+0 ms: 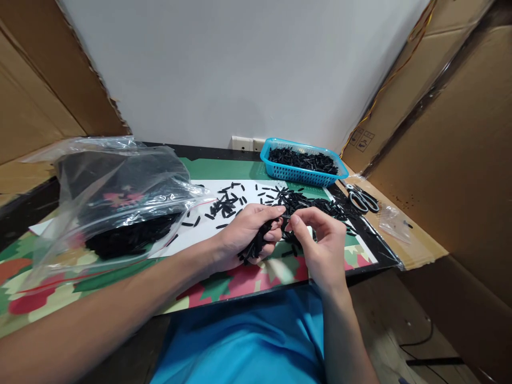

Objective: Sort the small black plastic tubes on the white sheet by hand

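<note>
My left hand (256, 229) is closed around a bunch of small black strips (256, 246), their ends sticking out below the fist. Close beside it, my right hand (322, 237) pinches a thin black piece (286, 216) between thumb and forefinger, at the left thumb's tip. What exactly these pieces are is too small to tell. Behind both hands lies a pile of similar black pieces (306, 201) on a white sheet (192, 241). More loose black pieces (228, 202) are scattered to the left of that pile.
A blue plastic basket (300, 175) full of black pieces stands at the back right. Scissors (362, 200) and a small clear bag (394, 221) lie on cardboard at the right. Large clear zip bags (120, 176) holding black material cover the left side. Cardboard walls (452, 133) flank the table.
</note>
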`<state>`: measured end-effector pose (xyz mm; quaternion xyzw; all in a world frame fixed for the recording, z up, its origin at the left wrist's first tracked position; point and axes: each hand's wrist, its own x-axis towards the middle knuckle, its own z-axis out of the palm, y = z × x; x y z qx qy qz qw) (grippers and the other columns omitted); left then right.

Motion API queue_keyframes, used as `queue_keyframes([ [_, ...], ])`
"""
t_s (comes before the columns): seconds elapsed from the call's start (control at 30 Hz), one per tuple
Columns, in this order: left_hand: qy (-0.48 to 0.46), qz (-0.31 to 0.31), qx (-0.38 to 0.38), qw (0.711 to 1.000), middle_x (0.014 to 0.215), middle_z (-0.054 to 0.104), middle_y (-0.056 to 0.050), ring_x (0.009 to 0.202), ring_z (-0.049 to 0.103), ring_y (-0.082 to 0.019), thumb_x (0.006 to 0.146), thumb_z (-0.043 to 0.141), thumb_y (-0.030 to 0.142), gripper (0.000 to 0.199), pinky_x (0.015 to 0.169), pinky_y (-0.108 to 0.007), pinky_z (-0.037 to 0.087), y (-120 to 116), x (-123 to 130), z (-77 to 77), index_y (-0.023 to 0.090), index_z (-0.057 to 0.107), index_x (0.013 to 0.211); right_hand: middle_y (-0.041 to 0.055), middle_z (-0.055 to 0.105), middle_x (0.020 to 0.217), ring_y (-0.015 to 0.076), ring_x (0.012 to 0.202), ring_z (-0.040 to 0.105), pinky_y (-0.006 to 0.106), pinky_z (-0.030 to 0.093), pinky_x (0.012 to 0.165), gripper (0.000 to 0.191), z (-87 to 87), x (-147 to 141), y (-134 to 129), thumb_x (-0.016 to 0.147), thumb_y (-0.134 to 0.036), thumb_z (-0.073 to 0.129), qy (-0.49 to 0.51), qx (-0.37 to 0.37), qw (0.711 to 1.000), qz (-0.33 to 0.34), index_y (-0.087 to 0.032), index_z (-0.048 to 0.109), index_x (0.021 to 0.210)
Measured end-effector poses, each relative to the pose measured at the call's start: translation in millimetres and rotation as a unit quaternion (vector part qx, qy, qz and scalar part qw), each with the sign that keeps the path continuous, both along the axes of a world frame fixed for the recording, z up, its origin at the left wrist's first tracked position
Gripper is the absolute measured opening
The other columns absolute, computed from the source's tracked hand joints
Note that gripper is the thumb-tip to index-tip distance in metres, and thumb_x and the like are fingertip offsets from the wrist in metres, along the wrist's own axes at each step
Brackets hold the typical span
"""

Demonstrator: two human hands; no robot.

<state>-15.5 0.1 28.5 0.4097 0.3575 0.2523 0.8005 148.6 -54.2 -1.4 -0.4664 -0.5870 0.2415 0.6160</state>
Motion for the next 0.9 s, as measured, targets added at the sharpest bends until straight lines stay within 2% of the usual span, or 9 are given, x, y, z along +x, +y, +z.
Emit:
queue_keyframes([
  [0.1, 0.009, 0.01, -0.004, 1.0, 0.057, 0.039, 0.008, 0.039, 0.031, -0.005, 0.09, 0.074, 0.054, 0.047, 0.03, -0.012, 0.02, 1.0, -1.4, -0.1, 0.021, 0.046, 0.073, 0.002, 0.073, 0.078, 0.0209, 0.074, 0.068, 0.036, 0.054, 0.072, 0.019, 17.2, 6.6, 2.5, 0.101, -0.031, 0.066, -0.039, 0.102, 0.989, -0.098, -0.023, 0.072, 0.085],
  [0.27, 0.015, 0.016, 0.009, 1.0, 0.059, 0.04, 0.009, 0.04, 0.029, -0.004, 0.082, 0.081, 0.058, 0.054, 0.031, -0.012, 0.018, 0.8, -3.4, 1.7, 0.022, 0.043, 0.072, 0.0028, 0.067, 0.079, 0.023, 0.076, 0.069, 0.042, 0.057, 0.075, 0.019, 58.7, 35.4, 46.7, 0.104, -0.035, 0.063, -0.04, 0.295, 0.916, -0.268, -0.027, 0.069, 0.087],
  [0.33, 0.017, 0.024, 0.01, 1.0, 0.06, 0.04, 0.009, 0.041, 0.03, -0.004, 0.08, 0.083, 0.059, 0.055, 0.032, -0.012, 0.018, 1.1, -4.1, 1.9, 0.022, 0.042, 0.073, 0.0066, 0.073, 0.091, 0.0245, 0.083, 0.07, 0.044, 0.058, 0.078, 0.015, 68.1, 48.9, 73.5, 0.103, -0.034, 0.062, -0.119, 0.25, 0.933, -0.23, -0.024, 0.071, 0.097],
  [0.37, 0.018, 0.032, 0.01, 0.999, 0.06, 0.04, 0.01, 0.041, 0.029, -0.004, 0.08, 0.083, 0.06, 0.055, 0.032, -0.012, 0.017, 1.3, -4.4, 1.8, 0.022, 0.042, 0.074, 0.0086, 0.076, 0.097, 0.0271, 0.09, 0.072, 0.048, 0.057, 0.085, 0.014, 69.7, 54.3, 84.1, 0.099, -0.033, 0.067, -0.201, 0.193, 0.942, -0.185, -0.023, 0.073, 0.106],
  [0.43, 0.019, 0.05, 0.012, 0.999, 0.06, 0.04, 0.01, 0.041, 0.03, -0.004, 0.079, 0.083, 0.061, 0.055, 0.033, -0.012, 0.016, 1.8, -4.9, 1.4, 0.022, 0.044, 0.076, 0.0126, 0.078, 0.11, 0.0329, 0.105, 0.071, 0.056, 0.054, 0.096, 0.029, 66.8, 59.9, 93.4, 0.093, -0.033, 0.076, -0.306, 0.109, 0.934, -0.147, -0.02, 0.073, 0.119],
  [0.47, 0.02, 0.059, 0.013, 0.998, 0.061, 0.041, 0.01, 0.041, 0.03, -0.004, 0.079, 0.083, 0.061, 0.055, 0.034, -0.012, 0.015, 2.0, -4.9, 1.2, 0.022, 0.044, 0.076, 0.0137, 0.078, 0.113, 0.0335, 0.108, 0.071, 0.056, 0.053, 0.098, 0.027, 62.8, 59.5, 91.1, 0.095, -0.033, 0.073, -0.318, 0.091, 0.933, -0.14, -0.019, 0.074, 0.118],
  [0.6, 0.025, 0.09, 0.008, 0.996, 0.061, 0.043, 0.01, 0.041, 0.033, -0.004, 0.081, 0.081, 0.059, 0.052, 0.035, -0.012, 0.015, 1.7, -3.8, -0.1, 0.023, 0.044, 0.077, 0.0082, 0.081, 0.106, 0.0271, 0.098, 0.074, 0.045, 0.055, 0.092, 0.014, 41.4, 39.9, 47.0, 0.103, -0.034, 0.066, -0.263, 0.075, 0.96, -0.06, -0.023, 0.076, 0.103],
  [0.73, 0.034, 0.11, 0.027, 0.993, 0.06, 0.045, 0.008, 0.041, 0.036, -0.006, 0.089, 0.072, 0.05, 0.038, 0.036, -0.013, 0.015, -1.0, -1.4, 0.0, 0.022, 0.049, 0.08, 0.0033, 0.08, 0.101, 0.0235, 0.096, 0.072, 0.038, 0.054, 0.086, 0.005, 23.4, 8.9, 1.6, 0.103, -0.029, 0.071, -0.243, 0.063, 0.967, 0.034, -0.027, 0.075, 0.104],
  [0.9, 0.077, 0.121, 0.06, 0.988, 0.059, 0.054, 0.004, 0.04, 0.035, -0.005, 0.089, 0.071, 0.049, 0.037, 0.037, -0.013, 0.016, -3.7, -0.3, 1.2, 0.019, 0.053, 0.075, 0.0027, 0.078, 0.1, 0.0236, 0.095, 0.069, 0.039, 0.053, 0.086, 0.015, 6.7, -16.2, -10.1, 0.102, -0.021, 0.072, -0.239, 0.08, 0.966, 0.067, -0.028, 0.073, 0.116],
])
